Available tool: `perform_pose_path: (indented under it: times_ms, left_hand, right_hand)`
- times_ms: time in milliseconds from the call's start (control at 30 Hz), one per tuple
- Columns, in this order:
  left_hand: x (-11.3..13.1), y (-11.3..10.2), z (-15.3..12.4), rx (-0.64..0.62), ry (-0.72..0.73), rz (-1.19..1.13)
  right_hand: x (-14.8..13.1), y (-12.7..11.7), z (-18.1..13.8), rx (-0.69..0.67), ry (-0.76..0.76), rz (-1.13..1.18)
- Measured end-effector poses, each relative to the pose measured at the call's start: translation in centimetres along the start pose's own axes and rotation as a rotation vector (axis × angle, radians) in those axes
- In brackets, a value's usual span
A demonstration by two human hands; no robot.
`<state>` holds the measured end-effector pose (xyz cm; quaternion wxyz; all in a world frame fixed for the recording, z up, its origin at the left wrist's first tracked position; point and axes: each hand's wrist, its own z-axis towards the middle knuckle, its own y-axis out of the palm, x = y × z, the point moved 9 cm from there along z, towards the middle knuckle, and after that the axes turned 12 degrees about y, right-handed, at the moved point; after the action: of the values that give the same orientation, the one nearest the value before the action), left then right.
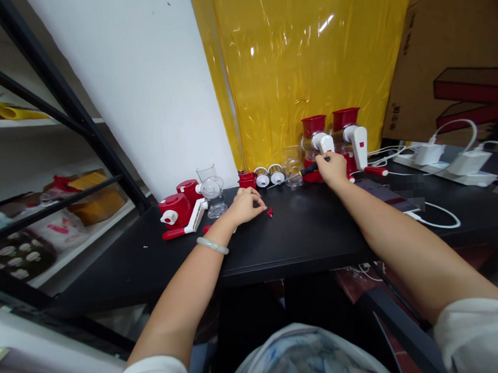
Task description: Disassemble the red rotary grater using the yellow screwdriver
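Two hands: right hand [333, 169] clamped on screwdriver [309, 170]; left hand [245, 205] fingers bunched beside red part [269, 211].

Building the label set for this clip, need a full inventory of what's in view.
upright crank machines: 2, red-white, table back
tipped crank machine: 1, red-white, table left
drums: 2, white-silver, back centre
small part: 1, red, table centre
screwdriver: 1, dark handle, in right hand
chargers: 2, white, far right
table: 1, black, under everything
sheet: 1, yellow, behind table
left hand: 1, bare, curled beside small part
right hand: 1, bare, gripping screwdriver
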<state>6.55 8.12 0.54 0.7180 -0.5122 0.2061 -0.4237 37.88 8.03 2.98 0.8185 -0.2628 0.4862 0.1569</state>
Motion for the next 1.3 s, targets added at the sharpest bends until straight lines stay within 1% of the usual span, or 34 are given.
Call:
perform_pose_path:
  times_ms: [67, 233, 300, 367, 433, 500, 567, 600, 633, 700, 767, 800, 867, 933, 1033, 1133, 1200, 1233, 1300]
  left_hand:
    - [0.3, 0.3, 0.0, -0.017, 0.012, -0.009]
    - [1.1, 1.1, 0.1, -0.042, 0.04, 0.009]
    - [1.3, 1.0, 0.2, -0.038, 0.044, 0.018]
    - [1.1, 0.1, 0.2, 0.016, 0.03, 0.043]
    - [0.0, -1.7, 0.0, 0.111, -0.033, 0.093]
    - [-2.0, -3.6, -0.7, 0.199, -0.164, 0.157]
    - [-4.3, -5.0, -1.7, 0.229, -0.32, 0.207]
    - [-5.3, -5.2, -2.1, 0.211, -0.386, 0.209]
    - [-6.2, -5.1, -2.5, 0.161, -0.447, 0.192]
    - [-7.4, -3.9, -3.2, 0.014, -0.534, 0.134]
    - [-7.6, -2.6, -3.6, -0.135, -0.564, 0.082]
    - [-7.4, -2.1, -3.7, -0.188, -0.559, 0.069]
    - [-6.9, -1.5, -3.7, -0.245, -0.538, 0.066]
    - [-6.5, -1.3, -3.6, -0.264, -0.522, 0.083]
    - [-5.9, -1.3, -3.3, -0.275, -0.475, 0.125]
    - [-5.1, -1.7, -2.9, -0.225, -0.424, 0.135]
    - [-4.6, -2.1, -2.5, -0.13, -0.403, 0.088]
    - [-4.3, -2.2, -2.4, -0.072, -0.4, 0.038]
    - [-4.1, -1.8, -2.4, 0.028, -0.442, -0.127]
  right_hand:
    - [-0.1, 0.1, -0.2, 0.004, -0.011, -0.031]
    - [0.5, 1.1, -0.5, -0.034, 0.021, -0.049]
    - [0.9, 1.6, -0.5, -0.05, 0.041, -0.043]
    - [1.8, 2.2, -0.5, -0.078, 0.083, -0.029]
    - [2.8, 2.9, -0.5, -0.125, 0.139, -0.003]
    - [3.8, 3.6, -0.5, -0.178, 0.198, 0.026]
    - [4.5, 4.2, -0.7, -0.223, 0.251, 0.051]
    - [4.8, 4.3, -0.8, -0.241, 0.274, 0.06]
    - [5.0, 4.5, -1.0, -0.258, 0.295, 0.066]
    - [5.2, 4.7, -1.2, -0.287, 0.323, 0.072]
    - [5.3, 4.9, -1.4, -0.299, 0.325, 0.077]
    - [5.3, 4.9, -1.4, -0.3, 0.319, 0.081]
    - [5.4, 5.1, -1.4, -0.302, 0.305, 0.085]
    - [5.4, 5.4, -1.5, -0.331, 0.306, 0.085]
    - [5.1, 6.2, -1.9, -0.439, 0.308, 0.084]
    - [4.5, 6.2, -2.1, -0.487, 0.268, 0.048]
    - [4.4, 6.0, -2.1, -0.489, 0.269, 0.04]
    - [4.5, 6.0, -2.2, -0.506, 0.288, 0.052]
    - [4.9, 6.4, -2.3, -0.569, 0.334, 0.074]
